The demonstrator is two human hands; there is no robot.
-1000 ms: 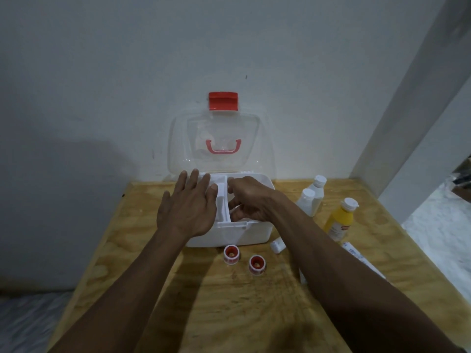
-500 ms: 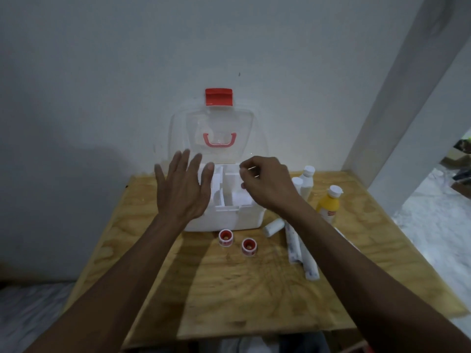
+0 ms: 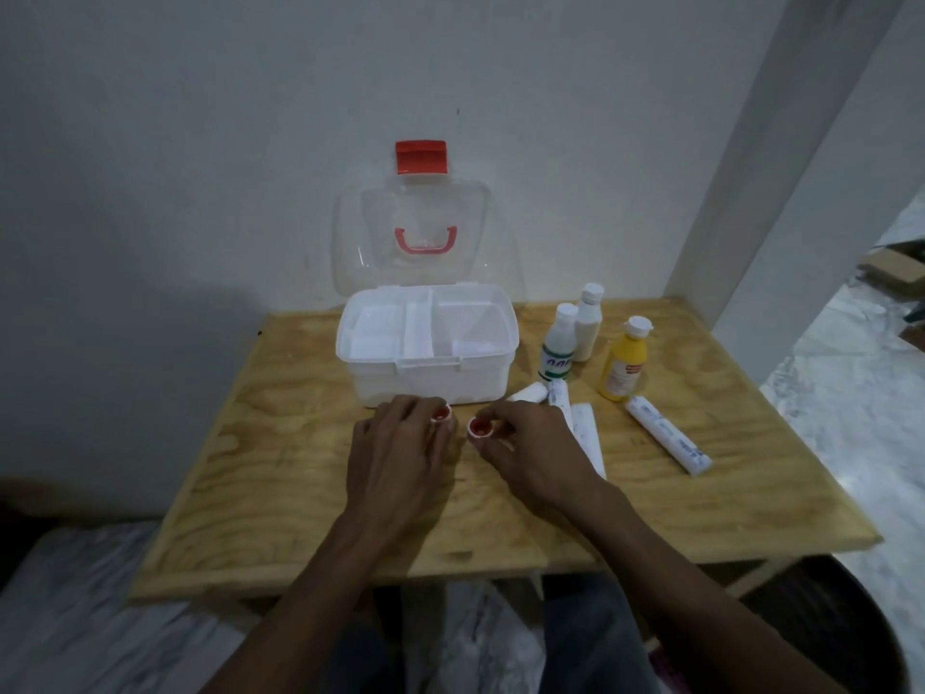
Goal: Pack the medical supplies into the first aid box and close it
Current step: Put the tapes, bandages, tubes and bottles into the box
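Observation:
The white first aid box stands open on the wooden table, its clear lid with the red latch leaning on the wall. An empty divided tray sits in its top. Just in front of the box my left hand pinches one small red-and-white tape roll, and my right hand pinches a second tape roll. Both rolls are at the table surface. To the right stand two white bottles and a yellow bottle. Several white wrapped rolls lie beside them.
The wall is right behind the box. A white pillar rises at the table's back right corner. The table's front edge is near my body, with marble floor on both sides.
Both hands have come back from over the box tray to the table in front of it, and each has closed on a tape roll. The view has pulled back.

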